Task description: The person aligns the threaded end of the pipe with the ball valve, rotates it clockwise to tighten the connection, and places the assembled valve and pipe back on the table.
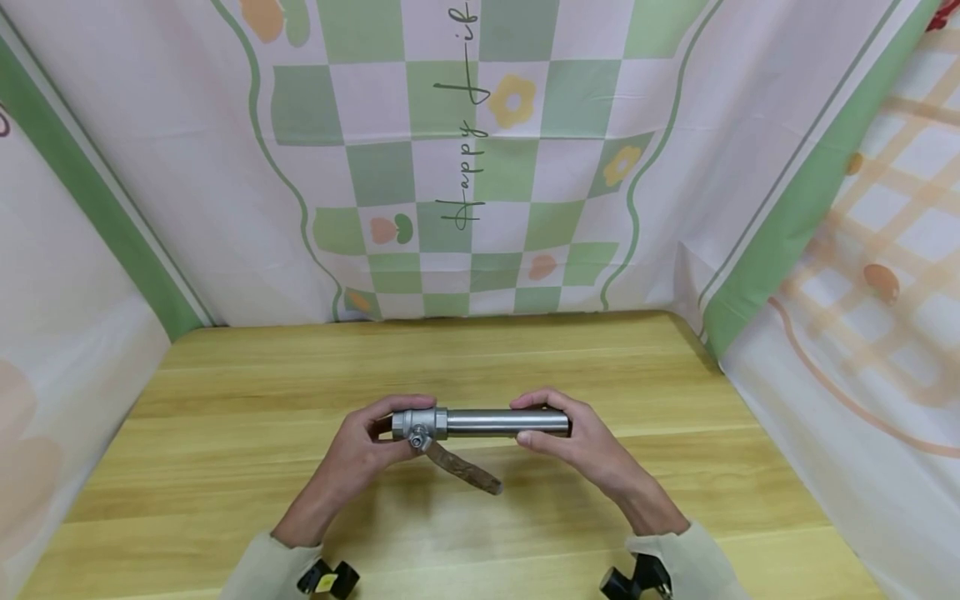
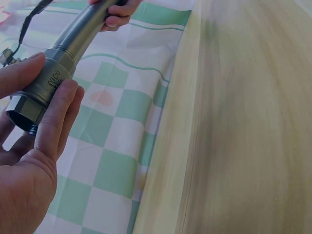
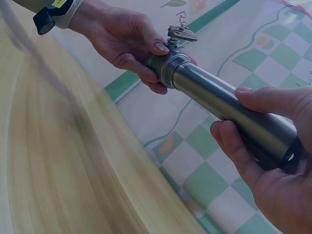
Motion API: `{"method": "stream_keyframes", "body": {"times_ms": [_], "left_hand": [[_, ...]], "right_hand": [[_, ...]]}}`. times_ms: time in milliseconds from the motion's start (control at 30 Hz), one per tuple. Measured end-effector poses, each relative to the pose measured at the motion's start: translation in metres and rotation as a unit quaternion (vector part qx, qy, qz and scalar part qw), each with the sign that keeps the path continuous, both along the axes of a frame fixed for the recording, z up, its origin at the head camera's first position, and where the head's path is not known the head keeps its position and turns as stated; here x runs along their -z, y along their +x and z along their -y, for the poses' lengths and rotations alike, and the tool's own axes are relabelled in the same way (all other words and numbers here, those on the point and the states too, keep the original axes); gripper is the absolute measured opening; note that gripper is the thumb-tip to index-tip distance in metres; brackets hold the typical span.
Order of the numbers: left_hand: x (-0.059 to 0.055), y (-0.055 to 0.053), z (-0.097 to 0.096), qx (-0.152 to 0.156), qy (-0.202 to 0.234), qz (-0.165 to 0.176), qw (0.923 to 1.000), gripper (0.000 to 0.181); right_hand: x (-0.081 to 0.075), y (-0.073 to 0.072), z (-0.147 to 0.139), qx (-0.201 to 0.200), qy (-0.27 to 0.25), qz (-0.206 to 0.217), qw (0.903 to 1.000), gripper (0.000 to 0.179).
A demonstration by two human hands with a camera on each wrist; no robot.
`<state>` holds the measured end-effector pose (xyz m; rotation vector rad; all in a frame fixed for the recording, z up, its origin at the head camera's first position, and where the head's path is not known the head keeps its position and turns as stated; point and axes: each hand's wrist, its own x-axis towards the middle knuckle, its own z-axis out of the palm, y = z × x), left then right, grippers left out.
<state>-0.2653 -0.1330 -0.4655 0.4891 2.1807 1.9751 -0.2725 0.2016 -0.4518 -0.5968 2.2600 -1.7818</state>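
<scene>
A metal ball valve (image 1: 417, 423) is joined to a smooth steel pipe (image 1: 483, 422), and the two lie in one level line above the table. My left hand (image 1: 365, 446) grips the valve body at the left end, thumb on the near side and fingers on the far side. With my right hand (image 1: 573, 437) I hold the pipe near its right end, between thumb and fingers. The valve's worn brown lever handle (image 1: 465, 471) slants down to the right. In the left wrist view the valve's open hexagonal end (image 2: 25, 113) faces the palm. Thread shows at the joint (image 3: 180, 75).
Below the hands spreads a wood-grain table (image 1: 247, 400). A white and green checked cloth (image 1: 480, 167) hangs behind its far edge, with more printed cloth (image 1: 862, 333) at the right and left. A black wrist camera (image 1: 633, 579) sits at each cuff.
</scene>
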Motion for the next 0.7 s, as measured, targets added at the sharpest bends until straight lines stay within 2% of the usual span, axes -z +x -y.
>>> {"method": "stream_keyframes", "body": {"times_ms": [233, 533, 700], "left_hand": [[0.0013, -0.0006, 0.0003, 0.002, 0.001, -0.006, 1.0, 0.053], [0.0008, -0.0004, 0.0002, -0.002, -0.004, -0.007, 1.0, 0.053], [0.0009, -0.0005, 0.0005, -0.003, -0.004, -0.006, 1.0, 0.053]], "right_hand": [[0.0004, 0.0017, 0.0035, 0.014, -0.004, 0.004, 0.9999, 0.036], [0.0002, 0.0014, 0.0034, -0.011, -0.029, -0.001, 0.9995, 0.042], [-0.0006, 0.0011, 0.003, -0.002, -0.019, -0.005, 0.9998, 0.04]]}}
